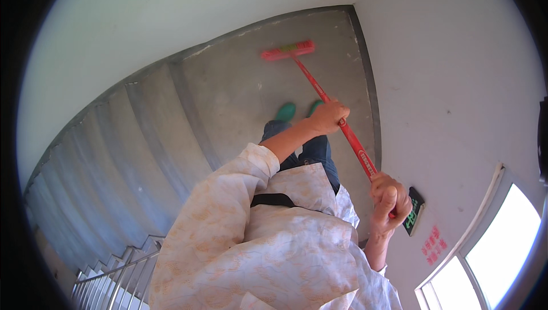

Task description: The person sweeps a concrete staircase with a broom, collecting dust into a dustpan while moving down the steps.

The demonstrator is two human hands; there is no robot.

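Note:
A red-handled push broom [314,83] slants from the lower right to the upper middle of the view. Its wide head [287,50], red with a yellow-green centre, rests on the grey concrete floor [231,91] of a stair landing. My left hand [329,117] is closed around the middle of the handle, its arm coming across from the left of my body. Near the top end of the handle, my right hand [389,201] grips it with the thumb uppermost. Between the broom head and my body are my green shoes [286,112].
Concrete stairs [158,121] adjoin the landing on the left, with a metal railing [117,284] at lower left. White walls [432,74] bound the landing above and at right. A green exit sign [413,211], red writing and a bright window [503,245] are on the right.

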